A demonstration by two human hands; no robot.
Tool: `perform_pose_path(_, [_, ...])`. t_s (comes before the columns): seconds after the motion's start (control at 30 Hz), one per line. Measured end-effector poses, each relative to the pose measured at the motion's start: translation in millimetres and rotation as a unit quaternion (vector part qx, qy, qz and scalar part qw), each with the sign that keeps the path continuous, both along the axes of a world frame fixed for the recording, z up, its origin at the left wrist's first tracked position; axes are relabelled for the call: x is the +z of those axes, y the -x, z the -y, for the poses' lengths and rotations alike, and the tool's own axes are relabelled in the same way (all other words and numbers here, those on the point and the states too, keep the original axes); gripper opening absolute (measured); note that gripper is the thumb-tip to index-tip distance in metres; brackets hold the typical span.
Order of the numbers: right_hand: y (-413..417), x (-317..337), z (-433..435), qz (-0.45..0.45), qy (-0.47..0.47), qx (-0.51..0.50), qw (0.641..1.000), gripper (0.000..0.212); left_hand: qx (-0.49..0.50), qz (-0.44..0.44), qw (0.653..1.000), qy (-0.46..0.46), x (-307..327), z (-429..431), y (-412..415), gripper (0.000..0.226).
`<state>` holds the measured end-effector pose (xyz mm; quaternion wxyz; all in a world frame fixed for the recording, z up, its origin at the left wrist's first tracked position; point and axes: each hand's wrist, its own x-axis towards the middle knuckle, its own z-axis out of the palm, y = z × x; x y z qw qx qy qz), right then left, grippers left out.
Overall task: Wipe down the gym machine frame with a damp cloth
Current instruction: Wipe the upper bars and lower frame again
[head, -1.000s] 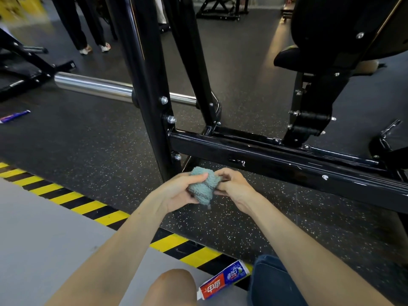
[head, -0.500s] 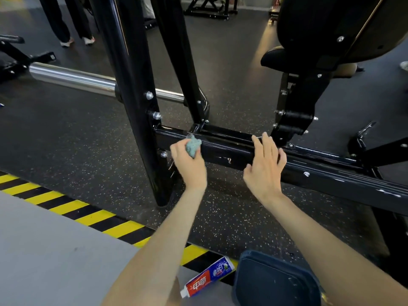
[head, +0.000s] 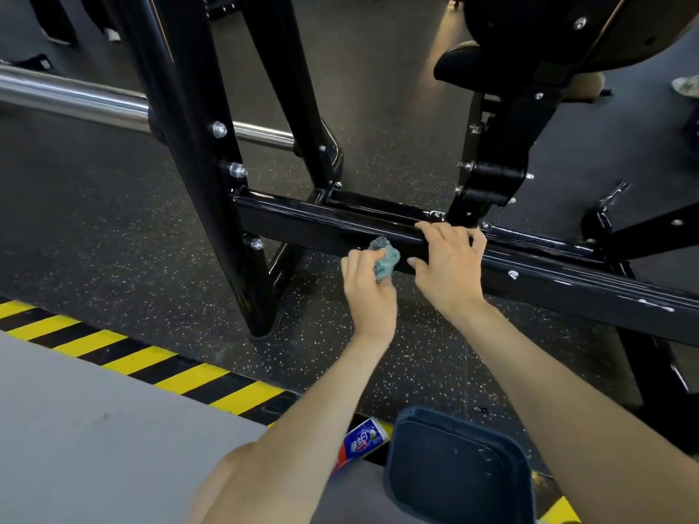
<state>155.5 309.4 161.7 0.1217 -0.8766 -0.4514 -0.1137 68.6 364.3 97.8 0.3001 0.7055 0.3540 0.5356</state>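
1. Head view: my left hand (head: 368, 287) pinches the bunched cloth (head: 385, 259) against the front face of the frame beam (head: 302, 223).
2. My right hand (head: 450, 268), just beside the cloth, hooks its fingers over the beam's top edge.
3. The cloth looks soft, light and squashy, so I'd keep it wadded in my fingertips. The beam is rigid and glossy, and probably slick once wet.
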Motion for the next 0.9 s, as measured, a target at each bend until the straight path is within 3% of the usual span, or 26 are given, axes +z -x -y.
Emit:
perform_pose_path(0.1, [-1.4,1.7,-0.1,-0.001,0.02,0.007,1.0,0.054,0.1,0.06,0.987,0.112,-6.1,-39.9,13.9,0.02])
perform_pose_path(0.17, [-1.0,-0.1,0.0,-0.003,0.016,0.004,1.0,0.054,0.133,0.069,0.98,0.129,-0.7,-33.9,10.2,0.02])
perform_pose_path(0.3, [-1.6,-1.6,-0.4,0.01,0.015,0.004,1.0,0.054,-0.002,-0.016,0.999,0.028,-5.9,5.8,-1.9,0.027])
perform_pose_path(0.43, [-0.7,-3.0,-0.8,0.009,0.019,0.003,1.0,0.053,0.117,0.091,0.972,0.181,-8.2,-44.2,15.8,0.021])
perform_pose_path(0.5, [-0.5,-3.6,-1.4,0.016,0.021,0.001,1.0,0.053,0.123,0.061,0.978,0.156,1.4,-33.1,12.0,0.02])
perform_pose_path(0.6, [-0.3,-3.4,-1.4,0.019,0.023,-0.001,1.0,0.052,0.03,-0.005,0.999,0.045,1.6,3.5,0.2,0.027])
perform_pose_path(0.67, [0.8,-3.7,0.0,0.013,0.02,-0.006,1.0,0.052,0.02,0.004,0.997,0.078,0.2,-5.3,5.1,0.026])
perform_pose_path(0.77, [2.4,-4.3,-0.8,0.011,0.019,-0.005,1.0,0.053,0.123,0.106,0.966,0.2,8.5,-35.7,16.7,0.018])
perform_pose_path(0.83, [2.7,-3.7,-0.9,0.012,0.02,-0.005,1.0,0.053,0.125,0.09,0.971,0.181,16.6,-24.8,10.2,0.017])
perform_pose_path(0.9, [2.5,-1.7,-0.8,0.018,0.025,-0.006,1.0,0.053,0.061,0.039,0.99,0.124,15.8,-0.3,-1.7,0.02])
